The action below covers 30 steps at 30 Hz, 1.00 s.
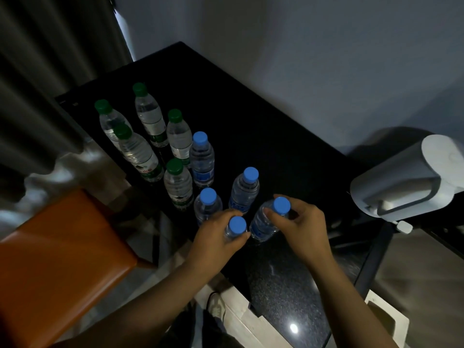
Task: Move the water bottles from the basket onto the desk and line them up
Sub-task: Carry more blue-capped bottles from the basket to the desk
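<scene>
Five green-capped bottles [150, 119], five blue-capped bottles [202, 159]; left grip [213, 243] and right grip [302, 228] each curl round one blue-capped bottle.

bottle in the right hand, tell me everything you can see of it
The bottle is small and made of clear plastic, with a blue screw cap and a blue label round its lower body. It leans with the cap toward the right and its base low over the dark desk; whether the base touches the desk is unclear. The right hand grips it round the neck, just under the cap. Close beside it is a second bottle, held by the left hand.
</scene>
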Available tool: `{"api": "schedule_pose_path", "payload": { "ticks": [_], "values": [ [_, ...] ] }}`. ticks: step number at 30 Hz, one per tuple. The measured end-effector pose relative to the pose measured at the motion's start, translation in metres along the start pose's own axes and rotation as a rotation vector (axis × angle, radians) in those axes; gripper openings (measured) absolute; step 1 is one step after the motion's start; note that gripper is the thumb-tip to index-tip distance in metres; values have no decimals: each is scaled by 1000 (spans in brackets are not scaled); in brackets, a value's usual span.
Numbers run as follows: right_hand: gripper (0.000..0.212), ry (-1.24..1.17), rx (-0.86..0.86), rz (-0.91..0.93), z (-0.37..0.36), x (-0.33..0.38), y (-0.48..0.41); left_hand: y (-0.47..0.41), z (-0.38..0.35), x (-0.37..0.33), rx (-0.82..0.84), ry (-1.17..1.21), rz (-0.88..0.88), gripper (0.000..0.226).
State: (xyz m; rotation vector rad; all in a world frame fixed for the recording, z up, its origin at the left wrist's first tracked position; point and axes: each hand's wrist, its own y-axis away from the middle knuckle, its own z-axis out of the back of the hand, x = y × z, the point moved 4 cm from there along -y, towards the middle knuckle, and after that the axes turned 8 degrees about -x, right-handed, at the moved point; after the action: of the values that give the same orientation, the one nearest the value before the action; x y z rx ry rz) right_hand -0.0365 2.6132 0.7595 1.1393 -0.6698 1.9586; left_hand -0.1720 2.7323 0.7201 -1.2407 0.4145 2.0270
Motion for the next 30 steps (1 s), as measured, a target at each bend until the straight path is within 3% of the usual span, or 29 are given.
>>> {"api": "schedule_pose_path", "payload": {
  "ticks": [8,12,17,19,25,30],
  "values": [
    [32,31,28,58,-10,-2,-5,0,-1,2,23,-28,19,33],
    [15,54,19,66,-12,-9,-4,-1,-2,2,38,-33,28,32],
    [30,121,0,48,-9,-9,-5,-2,-2,1,31,-52,26,32],
    [27,181,18,34,-8,-12,-6,-3,-2,0,32,-54,27,31],
    [52,395,131,42,0,-8,-6,-5,-1,-5,56,-58,49,29],
    [40,692,255,-10,14,-9,3,-7,-1,-11,68,-79,77,25]
  ]
}}
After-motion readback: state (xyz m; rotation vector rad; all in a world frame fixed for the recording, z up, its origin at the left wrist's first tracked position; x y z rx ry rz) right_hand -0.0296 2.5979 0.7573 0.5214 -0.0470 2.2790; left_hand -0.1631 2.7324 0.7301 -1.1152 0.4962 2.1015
